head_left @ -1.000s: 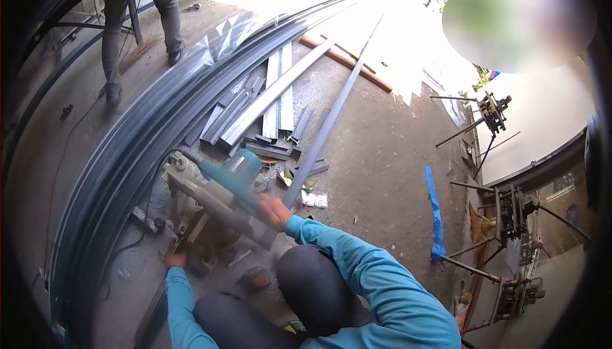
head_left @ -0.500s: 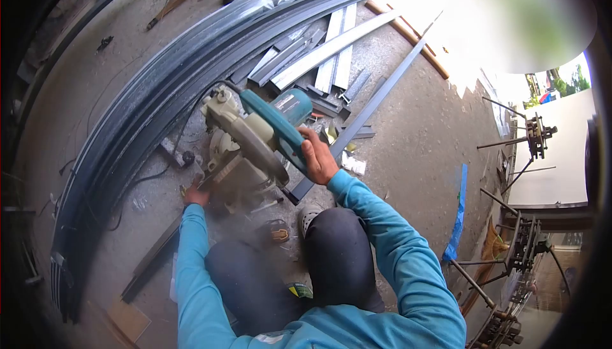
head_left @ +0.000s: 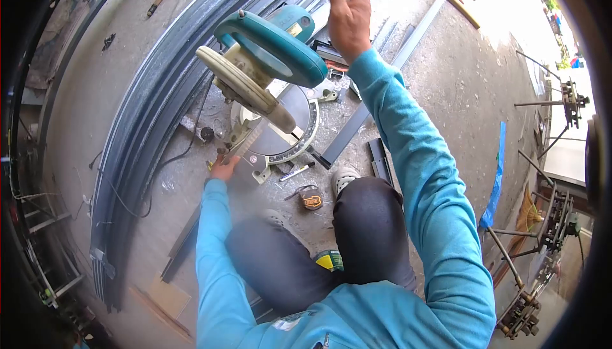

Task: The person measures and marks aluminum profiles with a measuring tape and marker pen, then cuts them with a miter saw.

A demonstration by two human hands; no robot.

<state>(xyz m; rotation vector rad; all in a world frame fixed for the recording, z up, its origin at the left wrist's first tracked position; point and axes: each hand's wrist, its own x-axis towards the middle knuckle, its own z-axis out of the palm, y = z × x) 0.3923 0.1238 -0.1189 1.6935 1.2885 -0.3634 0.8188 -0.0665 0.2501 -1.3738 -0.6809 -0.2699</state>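
Observation:
A miter saw with a teal handle (head_left: 280, 46) stands on the floor before me, its head raised above the round grey table (head_left: 296, 110). At the left side of its base, my left hand (head_left: 223, 167) is closed around a dark metal profile (head_left: 182, 247) that lies along the fence and runs toward my left side. My right hand (head_left: 352, 17) is up in the air, right of the saw and off its handle. Its fingers are loosely bent and apart, with nothing visible in them. A marker (head_left: 297, 171) and a tape measure (head_left: 310, 198) lie near my feet.
Long dark profiles (head_left: 137, 138) curve along the left of the floor. A grey bar (head_left: 347, 133) extends from beside the saw to the upper right. Metal stands (head_left: 554, 215) and a blue strip (head_left: 495, 170) are at the right. A cord (head_left: 191, 135) trails left of the saw.
My right hand has let go of the saw handle and moved up. The saw head has risen, uncovering its round table. My left hand stays by the base.

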